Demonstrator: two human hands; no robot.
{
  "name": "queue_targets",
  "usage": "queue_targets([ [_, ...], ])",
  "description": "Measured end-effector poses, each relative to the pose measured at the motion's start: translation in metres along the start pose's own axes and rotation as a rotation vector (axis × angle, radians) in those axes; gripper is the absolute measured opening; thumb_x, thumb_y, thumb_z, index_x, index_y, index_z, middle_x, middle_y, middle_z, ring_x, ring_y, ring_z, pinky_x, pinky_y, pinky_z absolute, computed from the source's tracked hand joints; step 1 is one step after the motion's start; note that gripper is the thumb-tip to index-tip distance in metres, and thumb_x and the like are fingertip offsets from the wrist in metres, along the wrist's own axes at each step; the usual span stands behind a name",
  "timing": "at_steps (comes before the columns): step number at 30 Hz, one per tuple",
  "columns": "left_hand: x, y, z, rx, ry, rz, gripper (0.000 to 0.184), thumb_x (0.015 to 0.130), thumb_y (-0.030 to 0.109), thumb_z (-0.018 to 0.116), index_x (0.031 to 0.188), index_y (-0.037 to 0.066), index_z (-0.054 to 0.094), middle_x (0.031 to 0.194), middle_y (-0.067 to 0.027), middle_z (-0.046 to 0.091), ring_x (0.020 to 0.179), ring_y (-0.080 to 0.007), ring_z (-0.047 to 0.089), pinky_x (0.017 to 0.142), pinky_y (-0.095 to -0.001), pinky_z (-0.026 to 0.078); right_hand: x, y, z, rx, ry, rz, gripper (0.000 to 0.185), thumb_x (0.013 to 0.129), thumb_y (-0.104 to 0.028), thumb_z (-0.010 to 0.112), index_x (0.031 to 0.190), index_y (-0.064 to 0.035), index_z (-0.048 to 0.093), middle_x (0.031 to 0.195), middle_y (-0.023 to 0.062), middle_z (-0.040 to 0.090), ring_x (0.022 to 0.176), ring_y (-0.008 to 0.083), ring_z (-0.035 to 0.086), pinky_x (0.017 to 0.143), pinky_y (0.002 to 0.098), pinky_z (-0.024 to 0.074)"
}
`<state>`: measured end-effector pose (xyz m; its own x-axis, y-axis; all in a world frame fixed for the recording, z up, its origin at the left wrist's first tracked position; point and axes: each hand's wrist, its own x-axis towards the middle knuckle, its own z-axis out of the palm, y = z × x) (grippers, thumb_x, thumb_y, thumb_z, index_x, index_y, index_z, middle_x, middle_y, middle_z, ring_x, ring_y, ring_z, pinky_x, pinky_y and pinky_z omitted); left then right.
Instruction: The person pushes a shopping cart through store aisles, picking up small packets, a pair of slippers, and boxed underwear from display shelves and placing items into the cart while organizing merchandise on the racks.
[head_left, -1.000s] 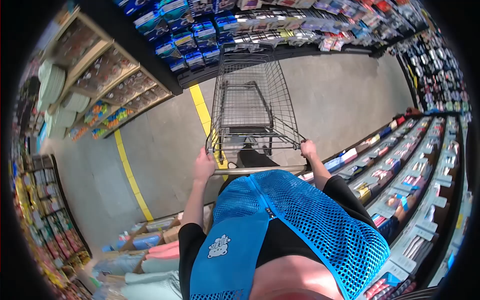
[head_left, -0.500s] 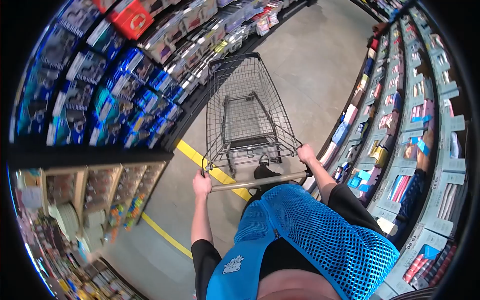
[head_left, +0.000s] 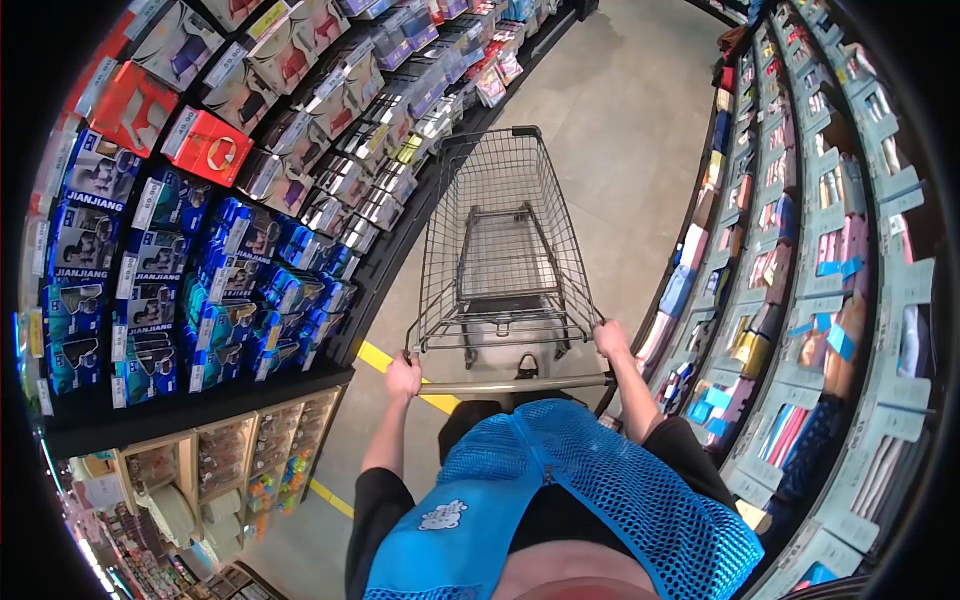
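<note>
A wire shopping cart (head_left: 505, 260) stands in front of me, and no goods show in its basket. My left hand (head_left: 404, 376) is closed around the cart's frame at the left end of the handlebar (head_left: 510, 385). On the other side, my right hand (head_left: 611, 340) grips the frame near the bar's right end. The bar runs across just in front of my blue mesh vest (head_left: 600, 450). A dark shoe (head_left: 527, 367) shows below the cart's near edge.
Racks of blue packages (head_left: 150, 290) line the left side. Tiered shelves of folded textiles (head_left: 770, 250) curve along the right. Grey floor (head_left: 620, 120) runs ahead between them. A wooden shelf unit (head_left: 225, 445) stands at the lower left, near yellow floor tape (head_left: 375, 357).
The view has turned right into the aisle. The blue packages and wooden shelves have shifted down and left in view. Both hands have kept hold of the cart.
</note>
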<state>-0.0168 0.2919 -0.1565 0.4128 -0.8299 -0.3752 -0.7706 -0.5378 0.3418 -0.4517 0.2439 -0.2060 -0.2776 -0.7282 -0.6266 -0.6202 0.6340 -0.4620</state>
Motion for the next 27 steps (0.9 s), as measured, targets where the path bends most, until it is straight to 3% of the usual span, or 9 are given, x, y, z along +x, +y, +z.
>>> queue_targets([
  [3,0.025,0.023,0.000,-0.014,-0.052,0.051,0.033,0.083,0.029,0.048,0.101,0.004,0.058,0.089,-0.0218,0.063,0.088,-0.0372,0.059,0.079,-0.0446,0.046,0.020,-0.001,-0.018,-0.012,0.020,0.012,0.043,0.083,-0.032,0.042,0.099,0.0037,0.060,0.099,0.0285,0.057,0.098,0.0410,0.054,0.088,0.0445,0.0414],
  [5,0.039,0.041,-0.002,-0.025,-0.065,0.073,0.032,0.084,0.029,0.046,0.100,0.003,0.057,0.090,-0.0229,0.062,0.088,-0.0383,0.059,0.079,-0.0456,0.046,0.034,-0.002,-0.017,0.060,0.160,-0.025,0.049,0.087,-0.038,0.042,0.095,0.0075,0.059,0.066,0.0201,0.060,0.051,0.0256,0.061,0.051,0.0366,0.0482],
  [10,0.094,0.093,-0.016,-0.055,-0.140,0.130,0.032,0.086,0.028,0.042,0.098,0.001,0.056,0.090,-0.0247,0.061,0.086,-0.0399,0.059,0.077,-0.0467,0.045,0.023,-0.061,-0.062,0.149,0.120,0.126,0.064,0.086,-0.050,0.041,0.098,0.0098,0.059,0.071,0.0219,0.061,0.050,0.0258,0.061,0.052,0.0352,0.0490],
  [13,0.138,0.114,-0.010,-0.077,-0.163,0.189,0.033,0.086,0.028,0.043,0.099,0.001,0.056,0.088,-0.0246,0.061,0.084,-0.0397,0.059,0.076,-0.0464,0.046,0.053,-0.064,-0.071,0.011,0.113,0.163,0.063,0.086,-0.052,0.038,0.100,0.0064,0.058,0.073,0.0238,0.062,0.058,0.0314,0.063,0.068,0.0400,0.0480],
  [15,0.178,0.130,-0.002,-0.086,-0.147,0.295,0.033,0.084,0.029,0.045,0.100,0.002,0.057,0.091,-0.0239,0.061,0.086,-0.0397,0.059,0.078,-0.0457,0.046,0.073,-0.063,-0.061,-0.003,0.334,0.131,0.061,0.086,-0.050,0.039,0.103,0.0053,0.056,0.079,0.0255,0.063,0.069,0.0344,0.064,0.076,0.0424,0.0473],
  [17,0.203,0.155,-0.007,-0.116,-0.165,0.288,0.033,0.083,0.028,0.047,0.100,0.002,0.057,0.093,-0.0235,0.061,0.088,-0.0396,0.058,0.079,-0.0456,0.045,0.062,-0.096,-0.066,-0.201,0.514,0.052,0.058,0.082,-0.042,0.049,0.119,0.0022,0.045,0.114,0.0285,0.050,0.105,0.0389,0.052,0.089,0.0434,0.0420],
  [22,0.269,0.217,-0.023,-0.236,-0.203,0.358,0.032,0.080,0.025,0.051,0.103,0.004,0.057,0.099,-0.0224,0.060,0.096,-0.0381,0.056,0.082,-0.0449,0.044,0.060,-0.149,-0.045,-0.308,0.719,-0.149,0.059,0.077,-0.031,0.059,0.124,-0.0010,0.039,0.126,0.0246,0.040,0.115,0.0392,0.040,0.096,0.0454,0.0343],
  [24,0.320,0.277,-0.040,-0.381,-0.164,0.397,0.032,0.079,0.024,0.052,0.104,0.005,0.057,0.100,-0.0221,0.060,0.096,-0.0373,0.056,0.083,-0.0447,0.044,0.059,-0.156,-0.020,-0.493,0.795,-0.280,0.058,0.082,-0.039,0.053,0.126,-0.0042,0.040,0.126,0.0226,0.041,0.123,0.0341,0.033,0.102,0.0505,0.0225],
  [27,0.339,0.291,-0.041,-0.251,-0.333,0.359,0.033,0.079,0.024,0.052,0.106,0.005,0.057,0.100,-0.0213,0.060,0.096,-0.0367,0.057,0.083,-0.0443,0.044,0.066,-0.171,-0.010,-0.396,0.656,-0.092,0.047,0.088,-0.037,0.043,0.125,-0.0075,0.043,0.127,0.0150,0.042,0.123,0.0313,0.034,0.102,0.0485,0.0212],
])
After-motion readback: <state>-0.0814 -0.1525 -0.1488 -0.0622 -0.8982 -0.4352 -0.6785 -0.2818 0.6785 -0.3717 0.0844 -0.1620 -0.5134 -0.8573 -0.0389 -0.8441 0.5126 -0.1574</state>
